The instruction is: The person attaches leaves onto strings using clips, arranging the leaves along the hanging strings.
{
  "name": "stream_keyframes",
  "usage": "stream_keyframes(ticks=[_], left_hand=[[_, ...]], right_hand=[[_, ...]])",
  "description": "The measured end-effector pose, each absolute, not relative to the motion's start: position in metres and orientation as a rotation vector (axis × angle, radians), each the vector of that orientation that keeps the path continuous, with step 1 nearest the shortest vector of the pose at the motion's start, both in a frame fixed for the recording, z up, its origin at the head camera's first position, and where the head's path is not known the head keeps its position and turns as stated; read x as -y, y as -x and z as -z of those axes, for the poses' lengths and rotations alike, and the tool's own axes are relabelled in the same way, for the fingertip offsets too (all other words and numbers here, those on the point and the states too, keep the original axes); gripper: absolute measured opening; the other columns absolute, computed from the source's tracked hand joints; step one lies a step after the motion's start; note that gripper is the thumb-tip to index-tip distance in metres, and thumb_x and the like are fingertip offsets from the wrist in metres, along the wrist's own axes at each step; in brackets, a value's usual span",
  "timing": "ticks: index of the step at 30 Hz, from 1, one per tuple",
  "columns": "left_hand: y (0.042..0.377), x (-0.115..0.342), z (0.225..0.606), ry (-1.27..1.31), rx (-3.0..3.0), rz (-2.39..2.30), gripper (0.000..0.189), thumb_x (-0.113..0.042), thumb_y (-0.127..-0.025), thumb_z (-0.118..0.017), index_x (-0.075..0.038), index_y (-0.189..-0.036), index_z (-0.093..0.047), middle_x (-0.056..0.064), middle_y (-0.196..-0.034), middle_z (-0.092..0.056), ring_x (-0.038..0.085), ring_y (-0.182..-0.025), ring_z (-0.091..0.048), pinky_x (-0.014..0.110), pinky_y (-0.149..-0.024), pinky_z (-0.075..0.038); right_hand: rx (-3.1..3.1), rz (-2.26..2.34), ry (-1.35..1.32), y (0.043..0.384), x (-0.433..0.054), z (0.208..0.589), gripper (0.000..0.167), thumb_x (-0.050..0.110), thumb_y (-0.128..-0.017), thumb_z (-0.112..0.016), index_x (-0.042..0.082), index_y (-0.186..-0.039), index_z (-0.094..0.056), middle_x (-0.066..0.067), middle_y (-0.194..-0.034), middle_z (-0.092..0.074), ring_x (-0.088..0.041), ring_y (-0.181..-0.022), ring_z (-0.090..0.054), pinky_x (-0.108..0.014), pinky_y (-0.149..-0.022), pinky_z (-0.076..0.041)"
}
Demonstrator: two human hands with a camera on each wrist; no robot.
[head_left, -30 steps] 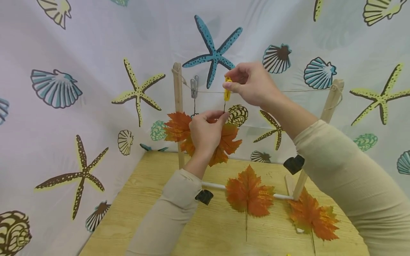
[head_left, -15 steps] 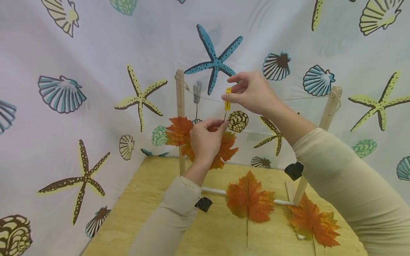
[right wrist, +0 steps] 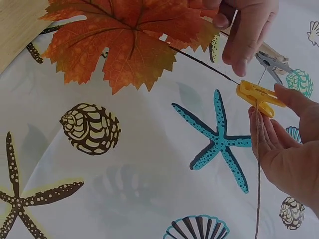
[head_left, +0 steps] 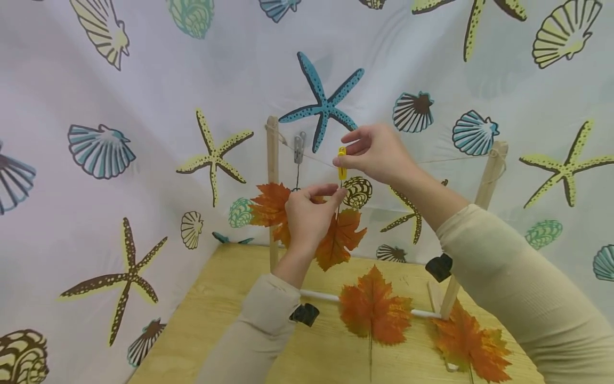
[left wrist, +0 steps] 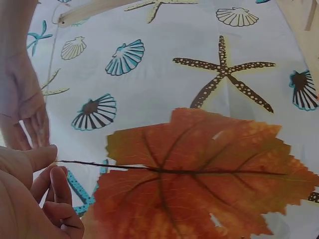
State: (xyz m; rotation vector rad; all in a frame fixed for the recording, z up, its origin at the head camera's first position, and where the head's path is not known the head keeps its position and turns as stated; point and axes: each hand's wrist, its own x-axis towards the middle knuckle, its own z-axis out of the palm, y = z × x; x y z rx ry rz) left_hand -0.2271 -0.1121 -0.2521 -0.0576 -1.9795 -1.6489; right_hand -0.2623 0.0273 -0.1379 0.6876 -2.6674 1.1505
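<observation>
My right hand [head_left: 379,154] pinches a yellow clothespin [right wrist: 256,97] by its handles, thumb on one side and fingers on the other. The clothespin sits on the string [right wrist: 258,174], and a leaf's dark stem [right wrist: 204,64] runs into its nose. From that stem hangs an orange maple leaf [left wrist: 199,174]. My left hand [head_left: 309,213] is beside the stem just below the clothespin, thumb and fingertips parted around it. To the left, a grey clothespin [head_left: 299,148] on the string holds a second orange leaf [head_left: 271,205], partly hidden behind my left hand.
Two wooden posts, left [head_left: 272,186] and right [head_left: 489,181], carry the string, and a white rod [head_left: 318,296] joins them low down. Two more orange leaves, middle [head_left: 374,309] and right [head_left: 472,344], lie on the wooden table [head_left: 230,320]. A patterned cloth [head_left: 158,80] hangs behind.
The head view has tilted up, so the scene sits lower. My left fingers have loosened from the stem, and the leaf now hangs from the yellow clothespin. My right hand still holds the clothespin.
</observation>
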Motion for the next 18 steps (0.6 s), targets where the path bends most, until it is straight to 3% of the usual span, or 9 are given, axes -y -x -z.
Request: stream_keyframes(ticks=[5, 10, 18], left_hand=[[0.223, 0.113, 0.247, 0.051, 1.976, 1.66, 0.027, -0.033, -0.084, -0.082, -0.01, -0.099, -0.081, 0.002, -0.098, -0.078, 0.017, -0.076, -0.056, 0.025, -0.058, -0.044], [0.222, 0.116, 0.247, 0.039, 1.998, 1.672, 0.026, -0.033, -0.084, -0.082, -0.012, -0.098, -0.081, 0.002, -0.099, -0.077, 0.017, -0.083, -0.06, 0.026, -0.061, -0.046], [0.221, 0.123, 0.252, 0.069, 2.006, 1.702, 0.025, -0.032, -0.084, -0.082, -0.012, -0.098, -0.081, 0.003, -0.097, -0.076, 0.016, -0.077, -0.06, 0.025, -0.06, -0.049]], right_hand=[[2.668, -1.224, -0.675, 0.265, -0.031, 0.14, 0.051, 0.031, -0.087, -0.079, 0.006, -0.129, -0.065, -0.013, -0.123, -0.07, -0.025, -0.115, -0.065, -0.044, -0.097, -0.053], [2.671, -1.282, -0.621, 0.263, -0.034, 0.139, 0.052, 0.034, -0.087, -0.078, 0.007, -0.129, -0.065, -0.01, -0.123, -0.071, -0.024, -0.119, -0.062, -0.046, -0.102, -0.05], [2.6, -1.39, -0.56, 0.259, -0.041, 0.138, 0.05, 0.034, -0.087, -0.078, 0.006, -0.126, -0.066, -0.01, -0.12, -0.072, -0.022, -0.113, -0.067, -0.044, -0.103, -0.049]])
